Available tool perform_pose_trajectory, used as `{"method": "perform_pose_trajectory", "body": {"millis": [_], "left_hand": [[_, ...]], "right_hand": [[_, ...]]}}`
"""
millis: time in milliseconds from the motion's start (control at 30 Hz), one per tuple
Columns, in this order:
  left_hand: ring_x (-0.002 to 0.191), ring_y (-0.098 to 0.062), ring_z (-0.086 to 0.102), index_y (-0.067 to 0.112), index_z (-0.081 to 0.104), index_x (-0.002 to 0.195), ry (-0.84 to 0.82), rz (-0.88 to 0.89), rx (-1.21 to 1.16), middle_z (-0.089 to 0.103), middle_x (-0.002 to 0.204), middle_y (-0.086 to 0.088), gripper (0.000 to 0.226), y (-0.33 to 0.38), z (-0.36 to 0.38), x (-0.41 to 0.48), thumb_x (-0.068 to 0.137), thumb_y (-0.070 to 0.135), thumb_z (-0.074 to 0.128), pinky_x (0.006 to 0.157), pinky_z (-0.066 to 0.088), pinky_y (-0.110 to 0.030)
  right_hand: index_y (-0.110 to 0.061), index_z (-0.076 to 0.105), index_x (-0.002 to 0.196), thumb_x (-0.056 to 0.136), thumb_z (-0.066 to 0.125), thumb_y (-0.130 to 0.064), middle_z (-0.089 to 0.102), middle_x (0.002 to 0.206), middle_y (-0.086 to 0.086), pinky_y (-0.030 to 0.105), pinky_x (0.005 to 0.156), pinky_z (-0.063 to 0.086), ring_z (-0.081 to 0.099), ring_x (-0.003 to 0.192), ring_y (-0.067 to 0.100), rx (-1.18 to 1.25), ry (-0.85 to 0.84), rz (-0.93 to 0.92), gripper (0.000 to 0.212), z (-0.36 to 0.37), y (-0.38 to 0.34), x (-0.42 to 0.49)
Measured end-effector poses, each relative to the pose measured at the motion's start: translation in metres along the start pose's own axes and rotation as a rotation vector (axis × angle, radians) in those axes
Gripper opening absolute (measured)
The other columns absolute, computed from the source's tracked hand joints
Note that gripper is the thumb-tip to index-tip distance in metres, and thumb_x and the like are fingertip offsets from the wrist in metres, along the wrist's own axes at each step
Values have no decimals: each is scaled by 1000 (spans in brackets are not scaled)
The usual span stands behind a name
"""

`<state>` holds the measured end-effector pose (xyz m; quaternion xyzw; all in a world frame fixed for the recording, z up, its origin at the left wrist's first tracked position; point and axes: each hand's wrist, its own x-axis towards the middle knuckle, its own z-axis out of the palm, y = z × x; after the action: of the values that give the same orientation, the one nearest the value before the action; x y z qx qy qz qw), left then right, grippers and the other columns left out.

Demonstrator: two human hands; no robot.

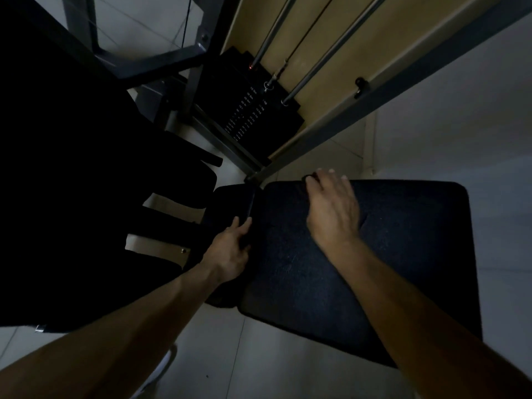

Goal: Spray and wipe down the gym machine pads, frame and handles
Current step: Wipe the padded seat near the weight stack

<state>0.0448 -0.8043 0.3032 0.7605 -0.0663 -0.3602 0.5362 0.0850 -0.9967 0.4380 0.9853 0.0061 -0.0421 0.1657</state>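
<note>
Pad (403, 254) is gripped at 9 o'clock by left hand (227, 254); right hand (332, 208) (grasp unclear in the dark) is best swept firmly from 12 o'clock.

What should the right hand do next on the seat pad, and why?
Probably sweep the right hand back toward the near edge: it lies at the far left corner of the seat pad, most of the top surface is nearer, and the left hand grips the pad's left edge. Too dark to tell what, if anything, is under the palm.
</note>
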Motion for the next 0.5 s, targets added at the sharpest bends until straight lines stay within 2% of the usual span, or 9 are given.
{"method": "perform_pose_trajectory", "body": {"millis": [33,100,167,200,300,367,400,433,500], "left_hand": [[156,-30,17,27,26,161,-16,5,32,6,171,-9,70,0,-2,1,100,8,55,126,21,-37],[155,-31,21,29,26,160,-29,31,108,9,170,-13,74,-4,-4,0,96,7,55,124,27,-41],[156,-31,20,36,22,158,-39,62,131,11,170,-12,76,-8,-5,-1,95,8,54,124,29,-45],[156,-30,19,37,21,158,-45,70,142,9,171,-10,77,-9,-6,-1,95,8,54,124,28,-45],[157,-26,12,36,19,162,-42,56,184,1,172,-3,82,-11,-5,-3,92,6,50,127,20,-39],[157,-24,12,33,24,162,-27,78,143,4,172,-1,83,-12,-5,-8,90,-1,49,127,17,-35],[157,-25,16,29,29,161,-8,81,87,11,171,-3,80,-13,-7,-11,91,-4,50,126,18,-34],[155,-26,23,24,32,160,29,66,24,20,169,-5,75,-17,-7,-12,94,-7,51,125,21,-33],[152,-29,32,14,29,160,66,2,-23,31,165,-9,71,-25,-11,-18,96,-8,53,121,24,-31]], "right_hand": [[-1,63,134,72,73,7,56,144,25,57,119,35,51,137,43,11,-53,-42,64,6,-12,-5],[-2,64,136,69,78,6,56,146,24,57,119,36,51,138,43,83,-157,-255,68,18,-36,-25],[-2,64,136,74,76,6,55,147,23,54,122,31,48,141,42,159,-261,-466,64,21,-44,-31],[-3,63,137,77,74,7,52,150,22,51,124,26,45,144,41,156,-262,-514,63,19,-41,-22],[-7,62,138,83,67,5,52,150,17,46,126,19,41,146,36,68,-184,-342,57,27,-29,29],[-6,67,127,80,68,4,61,135,17,48,124,26,50,134,38,54,-146,-203,48,31,-34,53],[-6,69,119,76,70,5,64,126,18,50,121,32,55,126,38,73,-145,-171,45,33,-41,55],[-5,70,116,72,71,6,65,122,18,51,119,36,58,122,39,88,-167,-193,45,35,-49,48],[-3,69,122,68,74,8,65,129,21,53,119,38,58,127,42,112,-182,-344,56,36,-56,12]]}}
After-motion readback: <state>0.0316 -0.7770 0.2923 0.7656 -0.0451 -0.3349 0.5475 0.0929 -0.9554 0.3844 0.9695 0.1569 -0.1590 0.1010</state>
